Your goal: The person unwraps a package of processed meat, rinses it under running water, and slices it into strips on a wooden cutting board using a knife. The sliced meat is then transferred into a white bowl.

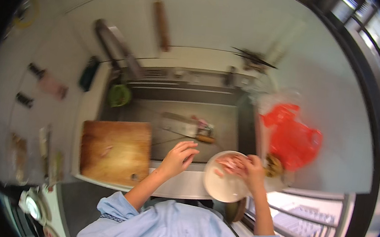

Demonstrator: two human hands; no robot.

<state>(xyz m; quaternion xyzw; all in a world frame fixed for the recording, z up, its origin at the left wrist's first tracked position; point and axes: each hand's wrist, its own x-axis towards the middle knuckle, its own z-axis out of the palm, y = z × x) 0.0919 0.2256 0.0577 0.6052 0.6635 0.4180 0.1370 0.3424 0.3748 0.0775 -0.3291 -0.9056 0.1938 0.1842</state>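
My right hand (254, 172) is at the right side of a white plate (216, 184), its fingers bent over raw pinkish meat pieces (232, 164). Whether the fingertips grip any meat is hidden by the hand. The plate is by the front edge of the sink. To its left, my left hand (181, 157) hovers empty near the sink's front rim, fingers slightly bent and apart. Beyond it, a cleaver (179, 124) with a wooden handle (205, 139) lies in the sink (218, 112). A wooden cutting board (116, 166) at left bears a small meat scrap (106, 150).
A faucet (118, 43) rises at the back left, above a green strainer basket (119, 95). Right of the sink are a red plastic bag (292, 138) and a brownish lump (273, 166). Knives (44, 145) hang at the left wall. A barred window (304, 218) is at the lower right.
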